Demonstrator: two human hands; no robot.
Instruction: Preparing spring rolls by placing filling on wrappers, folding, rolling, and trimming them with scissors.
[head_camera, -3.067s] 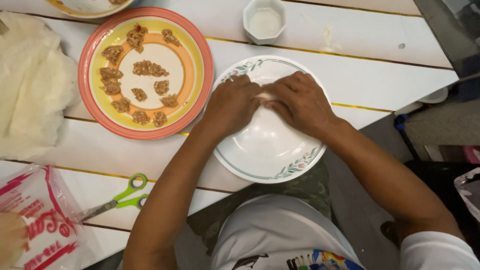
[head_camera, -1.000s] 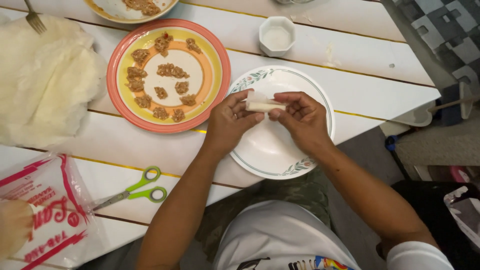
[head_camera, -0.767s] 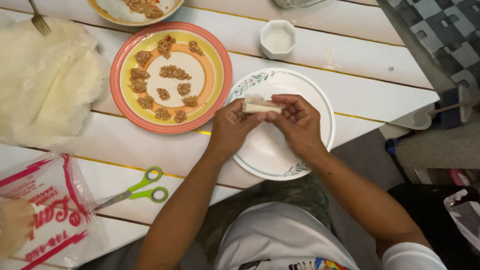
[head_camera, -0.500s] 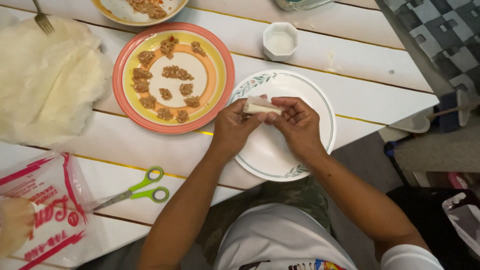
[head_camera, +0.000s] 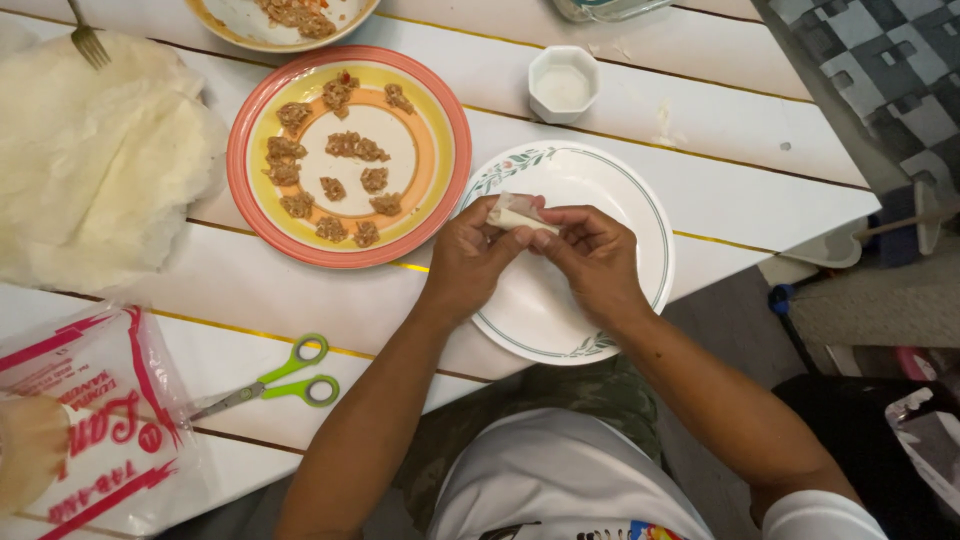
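I see a white plank table beside a checkered floor; my left hand and right hand pinch a small wrapped roll over the white plate.

White planks with thin gold seams make up the counter. At twelve o'clock from the hands sits a white plate with a green rim line and green leaf sprigs. At ten o'clock, a plate banded coral, yellow and orange around a white centre, dotted with brown filling. At eight o'clock, scissors with lime-green handles, and a clear bag printed red. The wrappers are pale cream.
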